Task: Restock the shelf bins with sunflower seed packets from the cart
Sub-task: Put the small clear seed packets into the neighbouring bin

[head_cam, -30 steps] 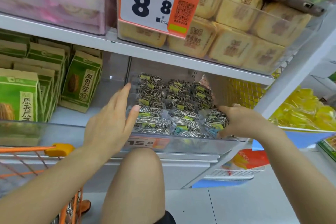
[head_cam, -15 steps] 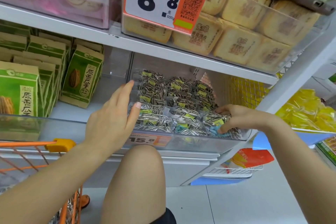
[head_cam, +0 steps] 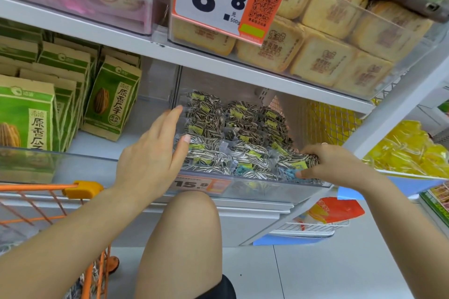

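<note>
- Right hand (head_cam: 332,165): fingers curled around one sunflower seed packet (head_cam: 297,161), thumb under its blue-printed end. Held at the front right corner of the clear bin (head_cam: 243,189), low against the front wall; probably being tucked into the last gap of the front row.
- Left hand (head_cam: 150,153): flat and unclenched, grasping nothing. Palm faces the stacked packets (head_cam: 230,133) at the bin's left side, fingertips at the divider wall, thumb touching the nearest packet. Likely posted there as a stop, so the pile does not slide left while the other hand presses in.
- Stacked packets: clear pouches of striped seeds with yellow labels, heaped in rows behind and to the left of the gripped packet, banked higher toward the back. The bin looks close to full.
- Price tag (head_cam: 201,184): orange and white, on the bin's front wall, just below and left of the gripped packet, partly hidden by the left wrist.
- Cart (head_cam: 48,187): orange wire frame and handle, well to the left of both hands, below the shelf edge; its contents cannot be made out.
- Green seed boxes (head_cam: 111,102): standing upright in the neighbouring compartment, beyond the left hand; not part of this restock.
- Knee (head_cam: 192,213): raised just below the bin front, between the two forearms; the person appears to crouch at shelf level.
</note>
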The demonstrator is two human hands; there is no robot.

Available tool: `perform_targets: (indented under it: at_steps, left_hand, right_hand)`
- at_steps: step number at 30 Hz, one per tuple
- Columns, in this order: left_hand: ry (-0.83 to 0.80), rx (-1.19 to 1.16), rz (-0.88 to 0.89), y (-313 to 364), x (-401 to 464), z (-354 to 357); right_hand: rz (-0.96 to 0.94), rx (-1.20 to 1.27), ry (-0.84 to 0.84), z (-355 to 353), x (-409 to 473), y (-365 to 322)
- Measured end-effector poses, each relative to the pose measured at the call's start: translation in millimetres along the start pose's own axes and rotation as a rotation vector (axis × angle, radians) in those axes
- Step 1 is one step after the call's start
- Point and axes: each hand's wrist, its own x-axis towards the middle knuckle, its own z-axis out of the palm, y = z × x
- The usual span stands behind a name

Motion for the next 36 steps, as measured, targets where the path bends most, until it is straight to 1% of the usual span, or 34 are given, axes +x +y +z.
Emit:
perform_targets:
  at_steps: [7,10,12,14,18,26,28,31,34,36]
  left_hand:
    - [0.005,-0.001,0.004,-0.7,-0.6,0.6]
    - [0.008,0.001,0.003,-0.7,-0.9,0.8]
    - [0.01,0.003,-0.002,-0.7,-1.2,0.9]
    - [0.01,0.005,-0.003,-0.5,-1.5,1.1]
    - [0.008,0.004,-0.006,-1.0,-1.6,1.4]
    - [0.008,0.002,0.003,-1.9,-1.6,1.6]
    - [0.007,0.007,0.003,-2.3,-1.7,1.4]
    - [0.004,0.011,0.007,-2.3,-1.5,1.5]
    - [0.018,0.018,0.005,-1.2,-1.6,2.4]
    - [0.024,0.014,-0.007,-0.6,-1.5,2.5]
  right_hand:
    - [0.023,0.1,0.148,8.1,-4.6,4.4]
    - [-0.003,0.046,0.159,16.4,-3.9,-4.7]
    - [0.002,-0.038,0.158,16.7,-3.9,-8.1]
    - [0.0,-0.12,0.13,10.9,-4.2,-9.1]
    - [-0.044,-0.163,-0.005,1.4,-2.6,-12.5]
    - [-0.056,-0.097,-0.225,-21.2,10.0,-13.7]
    - [-0.078,-0.02,-0.271,-24.3,14.5,-9.8]
    - [-0.076,0.057,-0.27,-26.1,19.4,-8.0]
    - [-0.096,0.021,-0.256,-21.9,21.1,-8.8]
    - [-0.093,-0.004,-0.283,-12.7,21.5,-9.6]
